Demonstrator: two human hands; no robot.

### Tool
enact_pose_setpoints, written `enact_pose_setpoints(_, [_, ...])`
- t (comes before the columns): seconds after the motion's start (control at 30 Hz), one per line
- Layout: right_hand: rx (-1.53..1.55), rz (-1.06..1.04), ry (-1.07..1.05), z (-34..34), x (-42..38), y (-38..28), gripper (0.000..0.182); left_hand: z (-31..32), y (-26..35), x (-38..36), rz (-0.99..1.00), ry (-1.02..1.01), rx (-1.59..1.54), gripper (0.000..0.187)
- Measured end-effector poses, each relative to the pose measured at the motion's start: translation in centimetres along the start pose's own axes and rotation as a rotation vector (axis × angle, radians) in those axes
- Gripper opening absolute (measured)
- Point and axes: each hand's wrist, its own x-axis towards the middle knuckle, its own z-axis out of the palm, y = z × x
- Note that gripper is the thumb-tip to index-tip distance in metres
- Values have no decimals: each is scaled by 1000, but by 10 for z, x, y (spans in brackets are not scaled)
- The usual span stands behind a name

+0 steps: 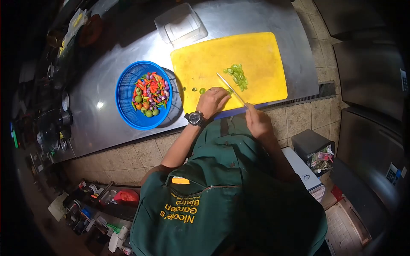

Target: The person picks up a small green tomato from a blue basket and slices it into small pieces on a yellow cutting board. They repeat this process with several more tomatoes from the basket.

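Head view: cutting in hand. Right hand [259, 122] has its grip closed round the handle of the knife [231, 90]; blade lies over the yellow board [265, 53], tip pointing far-left. Left hand [209, 103] is fingers-down at the board's near side, just left of the blade. A bit of green shows by its fingertips; can't tell if that grip is pinching it or just resting.

Cut green pieces [239, 78] sit in a loose pile right of the blade, all on the board. One green round [202, 91] lies apart, just beyond the left hand. Blue basket [123, 104] is left of the board on the metal tabletop [100, 87], with red and green chillies, purple bulbs and round green fruit in it. Clear container [178, 25] at the far side, by the board's far-left corner.

My read: another stroke calls for curled left fingertips, a steady hold and blade control; clearance there is small.
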Motion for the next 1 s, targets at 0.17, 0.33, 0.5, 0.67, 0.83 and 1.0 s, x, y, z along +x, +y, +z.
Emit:
enact_pose_setpoints(0.17, [-96, -79, -29, -16, 1, -11, 30, -8, 1, 9, 67, -74, 60, 10])
enact_pose_setpoints(0.33, [-131, -235, 41, -32, -2, -18, 31, -7, -6, 11, 139, -141, 79, 10])
enact_pose_setpoints(0.5, [-194, -201, -37, -40, 3, -26, 32, -8, -5, 10, 107, -154, 72, 10])
enact_pose_setpoints(0.67, [-252, -136, -113, -32, 6, -29, 30, -9, -5, 12, 88, -163, 58, 10])
enact_pose_setpoints(0.83, [-165, 29, -178, 2, 22, -21, 30, -7, -11, 11, 100, -138, 17, 10])
enact_pose_setpoints(1.0, [-171, 42, -150, 8, 24, -19, 28, -7, -14, 11, 115, -165, 41, 10])
